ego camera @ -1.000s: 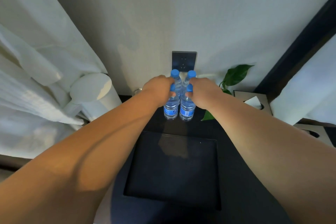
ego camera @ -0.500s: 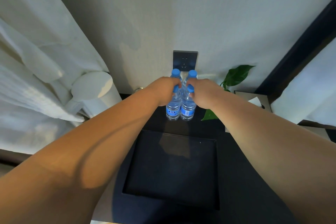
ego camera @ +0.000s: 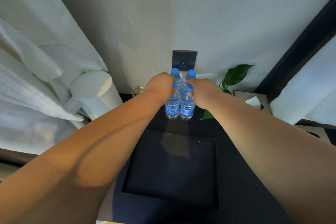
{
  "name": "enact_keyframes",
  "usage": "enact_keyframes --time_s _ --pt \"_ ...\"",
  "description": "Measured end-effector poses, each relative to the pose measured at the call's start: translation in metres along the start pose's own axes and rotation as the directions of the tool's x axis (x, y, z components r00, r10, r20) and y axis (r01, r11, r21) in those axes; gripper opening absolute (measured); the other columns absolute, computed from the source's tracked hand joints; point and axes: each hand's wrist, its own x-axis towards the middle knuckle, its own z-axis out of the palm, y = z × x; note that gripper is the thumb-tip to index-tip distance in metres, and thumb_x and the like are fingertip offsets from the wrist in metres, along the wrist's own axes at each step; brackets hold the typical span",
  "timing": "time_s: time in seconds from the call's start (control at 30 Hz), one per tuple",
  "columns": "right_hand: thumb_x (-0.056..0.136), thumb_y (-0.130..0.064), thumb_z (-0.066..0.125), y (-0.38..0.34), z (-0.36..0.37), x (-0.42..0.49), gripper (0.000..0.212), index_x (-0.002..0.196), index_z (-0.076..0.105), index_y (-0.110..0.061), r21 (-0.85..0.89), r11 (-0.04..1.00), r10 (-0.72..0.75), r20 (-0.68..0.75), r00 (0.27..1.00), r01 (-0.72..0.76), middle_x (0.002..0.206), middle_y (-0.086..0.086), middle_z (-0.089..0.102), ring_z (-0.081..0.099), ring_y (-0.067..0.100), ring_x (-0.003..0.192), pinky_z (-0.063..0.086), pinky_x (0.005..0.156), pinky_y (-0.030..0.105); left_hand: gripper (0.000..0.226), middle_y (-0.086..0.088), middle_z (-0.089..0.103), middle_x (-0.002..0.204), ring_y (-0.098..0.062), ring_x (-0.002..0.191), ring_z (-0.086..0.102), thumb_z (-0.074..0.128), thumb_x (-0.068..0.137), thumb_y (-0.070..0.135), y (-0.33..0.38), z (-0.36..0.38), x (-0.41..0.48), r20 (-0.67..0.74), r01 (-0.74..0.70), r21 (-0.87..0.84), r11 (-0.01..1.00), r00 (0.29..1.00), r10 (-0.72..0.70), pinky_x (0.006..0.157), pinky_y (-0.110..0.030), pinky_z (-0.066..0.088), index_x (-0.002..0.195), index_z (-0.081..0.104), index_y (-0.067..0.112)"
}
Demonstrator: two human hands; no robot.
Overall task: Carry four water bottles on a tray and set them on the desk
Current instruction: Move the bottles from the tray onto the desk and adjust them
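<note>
Several clear water bottles [ego camera: 180, 107] with blue caps and blue labels stand bunched together on the dark desk [ego camera: 236, 151] near the wall. My left hand [ego camera: 160, 87] grips the necks of the left bottles. My right hand [ego camera: 201, 91] grips the necks of the right ones. A dark rectangular tray [ego camera: 171, 169] lies on the desk just in front of the bottles, with nothing in it.
A black wall socket [ego camera: 184, 59] sits right behind the bottles. A white cylindrical appliance [ego camera: 94, 92] and white curtain [ego camera: 36, 60] are at the left. A small glass [ego camera: 137, 91], a green plant [ego camera: 234, 76] and a tissue box [ego camera: 254, 100] stand nearby.
Both hands stay closed on the bottle necks. The bottles have barely moved; the view has shifted slightly.
</note>
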Motion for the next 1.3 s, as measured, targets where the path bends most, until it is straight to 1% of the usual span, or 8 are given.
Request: enact_keyframes --time_s 0.23,0.37,0.5,0.6,0.83,0.97,1.13,1.3 --pt "0.097 -0.011 0.064 0.003 -0.001 0.001 0.045 0.138 0.050 -0.023 -0.015 1.000 0.003 -0.001 1.000 -0.003 0.108 0.008 0.065 0.064 0.025 0.091 0.044 0.065 0.033 0.032 -0.011 0.063 0.108 -0.029 0.097 0.062 0.067 0.094 0.032 -0.001 0.003 0.003 -0.015 -0.017 0.014 1.000 1.000 0.017 0.076 -0.033 0.043 0.117 0.063 0.010" --pt "0.100 -0.018 0.063 0.005 0.001 0.005 0.040 0.139 0.051 -0.022 0.016 1.000 0.008 -0.033 0.999 -0.008 0.113 0.007 0.065 0.059 0.022 0.088 0.043 0.067 0.033 0.032 -0.011 0.063 0.108 -0.029 0.097 0.062 0.068 0.094 0.032 -0.002 0.003 0.004 -0.014 -0.016 0.007 1.000 1.000 0.016 0.074 -0.032 0.042 0.117 0.063 0.010" --pt "0.101 -0.031 0.064 0.006 0.004 0.009 0.046 0.143 0.049 -0.019 0.031 0.999 0.040 -0.055 0.998 -0.038 0.120 0.009 0.066 0.062 0.026 0.099 0.048 0.075 0.035 0.032 -0.011 0.064 0.109 -0.028 0.097 0.061 0.068 0.094 0.033 -0.001 0.002 0.005 -0.018 -0.018 0.006 1.000 1.000 0.018 0.075 -0.032 0.042 0.118 0.064 0.011" --pt "0.101 -0.042 0.063 0.006 0.005 0.011 0.046 0.137 0.052 -0.015 0.017 0.999 0.049 -0.074 0.996 -0.048 0.112 0.008 0.065 0.056 0.022 0.089 0.045 0.071 0.035 0.034 -0.011 0.065 0.108 -0.027 0.096 0.062 0.068 0.093 0.033 -0.002 0.002 0.005 -0.015 -0.015 0.006 1.000 1.000 0.015 0.076 -0.032 0.043 0.119 0.065 0.012" --pt "0.096 -0.056 0.062 0.007 0.005 0.013 0.052 0.122 0.056 -0.011 -0.034 0.996 0.074 -0.098 0.992 -0.078 0.103 0.007 0.063 0.054 0.021 0.085 0.042 0.068 0.035 0.039 -0.012 0.066 0.112 -0.028 0.100 0.062 0.069 0.093 0.035 -0.001 0.000 0.005 -0.010 -0.015 -0.010 1.000 1.000 0.015 0.077 -0.031 0.041 0.124 0.063 0.013" --pt "0.098 -0.049 0.061 0.011 0.003 0.011 0.051 0.137 0.050 -0.018 0.020 1.000 0.013 -0.039 0.999 -0.013 0.113 0.007 0.065 0.054 0.021 0.087 0.044 0.069 0.036 0.035 -0.012 0.064 0.108 -0.029 0.098 0.062 0.067 0.094 0.033 -0.002 0.002 0.002 -0.016 -0.004 -0.030 1.000 1.000 0.004 0.074 -0.031 0.040 0.121 0.062 0.012" --pt "0.101 -0.035 0.060 0.017 0.003 0.012 0.041 0.139 0.051 -0.024 0.068 0.997 -0.041 0.002 0.999 0.041 0.123 0.010 0.064 0.053 0.022 0.090 0.040 0.073 0.034 0.013 -0.009 0.065 0.095 -0.024 0.083 0.059 0.065 0.094 0.025 -0.002 0.007 0.000 0.029 0.032 -0.089 0.996 0.999 -0.030 0.069 -0.031 0.039 0.098 0.064 0.013" --pt "0.100 -0.043 0.062 0.015 0.005 0.013 0.045 0.134 0.052 -0.015 0.027 1.000 0.017 -0.048 0.999 -0.016 0.107 0.007 0.063 0.055 0.022 0.087 0.040 0.070 0.034 0.022 -0.002 0.062 0.093 -0.020 0.081 0.055 0.069 0.093 0.029 -0.008 0.009 0.001 -0.009 0.048 -0.174 0.984 0.999 -0.051 0.071 -0.030 0.038 0.109 0.067 0.015"
